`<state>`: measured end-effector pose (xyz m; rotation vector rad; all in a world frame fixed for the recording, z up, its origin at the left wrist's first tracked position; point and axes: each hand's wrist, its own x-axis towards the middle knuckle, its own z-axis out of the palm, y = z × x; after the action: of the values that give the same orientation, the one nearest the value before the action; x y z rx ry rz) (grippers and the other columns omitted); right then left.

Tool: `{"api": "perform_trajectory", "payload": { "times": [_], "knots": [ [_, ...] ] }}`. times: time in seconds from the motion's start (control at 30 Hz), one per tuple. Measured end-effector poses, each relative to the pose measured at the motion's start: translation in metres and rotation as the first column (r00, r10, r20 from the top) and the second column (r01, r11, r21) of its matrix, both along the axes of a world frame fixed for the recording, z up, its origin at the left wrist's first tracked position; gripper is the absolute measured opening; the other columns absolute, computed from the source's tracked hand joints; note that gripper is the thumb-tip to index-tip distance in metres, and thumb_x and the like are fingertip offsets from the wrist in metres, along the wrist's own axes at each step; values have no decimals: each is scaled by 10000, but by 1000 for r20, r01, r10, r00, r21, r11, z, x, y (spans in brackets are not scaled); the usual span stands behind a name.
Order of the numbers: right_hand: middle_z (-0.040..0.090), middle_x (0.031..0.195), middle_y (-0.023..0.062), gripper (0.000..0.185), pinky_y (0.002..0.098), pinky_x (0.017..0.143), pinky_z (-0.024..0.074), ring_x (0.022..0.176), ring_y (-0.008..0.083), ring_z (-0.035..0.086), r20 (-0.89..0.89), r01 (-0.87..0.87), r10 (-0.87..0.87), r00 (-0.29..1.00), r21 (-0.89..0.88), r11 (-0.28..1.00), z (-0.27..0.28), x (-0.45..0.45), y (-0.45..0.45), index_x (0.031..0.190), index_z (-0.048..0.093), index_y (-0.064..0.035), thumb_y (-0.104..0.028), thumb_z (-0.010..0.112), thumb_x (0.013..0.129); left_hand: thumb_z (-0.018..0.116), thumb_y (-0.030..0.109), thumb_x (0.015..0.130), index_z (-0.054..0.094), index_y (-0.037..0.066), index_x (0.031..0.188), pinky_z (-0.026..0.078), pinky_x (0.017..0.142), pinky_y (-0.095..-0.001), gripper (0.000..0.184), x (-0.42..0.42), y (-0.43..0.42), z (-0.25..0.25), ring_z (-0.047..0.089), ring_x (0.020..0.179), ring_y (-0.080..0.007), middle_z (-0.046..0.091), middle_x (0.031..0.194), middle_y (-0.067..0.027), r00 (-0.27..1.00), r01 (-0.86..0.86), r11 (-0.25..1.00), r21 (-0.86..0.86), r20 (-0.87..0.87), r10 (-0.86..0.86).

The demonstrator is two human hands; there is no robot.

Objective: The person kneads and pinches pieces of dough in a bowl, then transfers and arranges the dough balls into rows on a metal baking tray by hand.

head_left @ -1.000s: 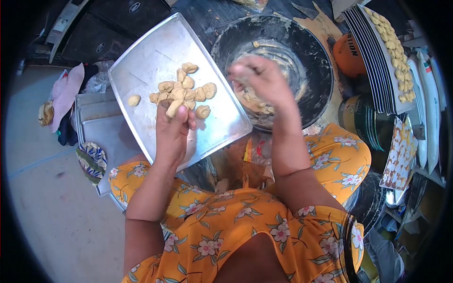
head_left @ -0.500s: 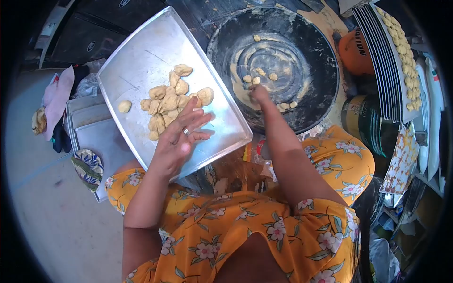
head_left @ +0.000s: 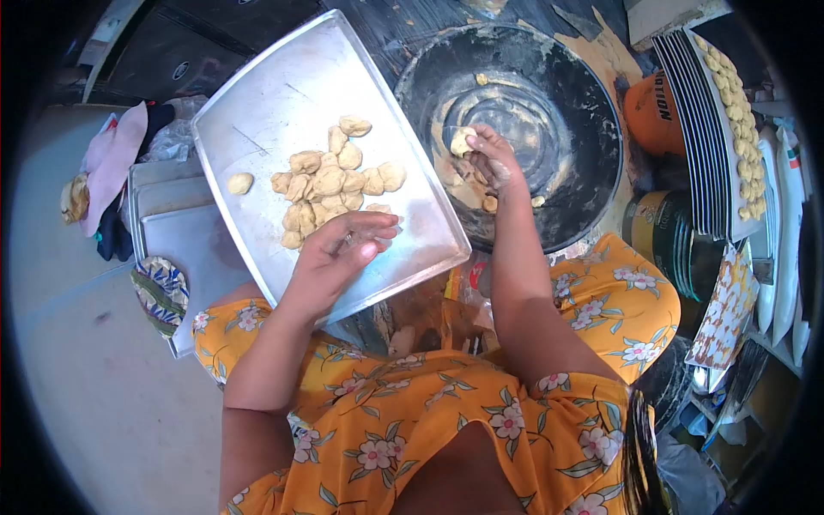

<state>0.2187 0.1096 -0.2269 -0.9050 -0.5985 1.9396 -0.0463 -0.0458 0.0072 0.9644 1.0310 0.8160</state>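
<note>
My right hand (head_left: 496, 163) is over the round black basin (head_left: 588, 129), fingers closed around a pale piece of dough (head_left: 462, 142). Other small bits of dough, such as a crumb-like lump (head_left: 481, 79), lie in the basin, which is smeared with dough residue. My left hand (head_left: 348, 253) hovers above the near part of a metal tray (head_left: 275, 86), fingers bent and thumb apart, with nothing visible in it. On the tray rests a cluster of dough lumps (head_left: 329, 180). One single dough lump (head_left: 240, 183) lies apart at the left.
At the right stands a stack of trays (head_left: 699, 137), its outermost face covered with rows of dough pieces (head_left: 736, 129). An orange container (head_left: 648, 116) and a dark green tin (head_left: 657, 219) sit beside the basin. More metal trays (head_left: 184, 236) and a pink cloth (head_left: 120, 167) are at the left.
My right hand has lifted a piece of dough and turned slightly upward. My left hand has drawn back toward me, its fingers more curled. The view has shifted a little.
</note>
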Motion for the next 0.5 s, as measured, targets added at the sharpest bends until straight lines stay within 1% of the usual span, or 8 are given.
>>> {"api": "perform_trajectory", "payload": {
  "times": [0.07,0.1,0.17,0.23,0.27,0.37,0.4,0.5],
  "knots": [
    [666,928,37,253,244,717,510,831,120,640,-128,-22,49,991,202,979,62,-13,-4,1064,609,-74,-77,714,834,646,207,913,529,8,1291,455,953,-367,443,12,1,5,558,1169,-229,533,1336,-138,996,-76,996,38,-52,78],
    [662,929,25,270,233,724,505,831,100,630,-50,-175,216,975,422,889,112,-28,-12,1059,609,-67,-72,736,820,658,225,904,515,3,1303,461,940,-376,479,16,-4,12,567,1155,-236,533,1331,-144,987,-131,989,69,-80,137],
    [653,926,29,284,236,724,479,811,87,612,177,-343,294,939,452,823,174,-48,-34,1026,596,-71,-9,741,789,692,182,880,466,-7,1344,491,906,-364,550,20,-6,11,561,1100,-215,517,1301,-131,973,-211,967,146,-63,221],
    [623,899,14,284,234,708,479,797,79,592,217,-332,258,941,462,822,212,-65,-59,1008,578,-70,0,745,789,709,156,866,466,-15,1335,512,874,-358,555,23,-10,15,554,1073,-209,511,1274,-126,954,-283,938,201,-44,297],
    [609,886,7,286,233,700,478,790,76,583,236,-323,236,943,468,822,225,-70,-67,999,569,-70,5,747,789,715,114,858,498,-31,1274,541,813,-347,491,27,-11,22,572,1002,-204,546,1170,-120,913,-392,894,217,-26,406],
    [570,860,-5,274,233,672,483,778,74,569,210,-323,255,944,424,846,248,-72,-84,974,546,-64,0,748,801,695,57,872,534,-48,1200,527,852,-304,380,15,-15,32,592,1006,-176,584,1120,-129,911,-399,900,177,-38,411],
    [570,859,3,243,239,667,496,789,86,579,203,-324,257,945,469,822,252,-71,-89,962,542,-55,-12,736,822,661,33,885,556,-60,1164,545,827,-309,313,14,-18,36,602,969,-177,609,1047,-135,907,-416,893,174,4,421],
    [596,838,16,220,232,651,502,757,95,608,155,-329,291,944,501,800,266,-69,-101,962,550,-44,-46,734,843,617,4,898,553,-59,1166,552,810,-312,282,10,-27,38,608,954,-181,612,1053,-131,907,-417,893,170,146,396]
  ]
}}
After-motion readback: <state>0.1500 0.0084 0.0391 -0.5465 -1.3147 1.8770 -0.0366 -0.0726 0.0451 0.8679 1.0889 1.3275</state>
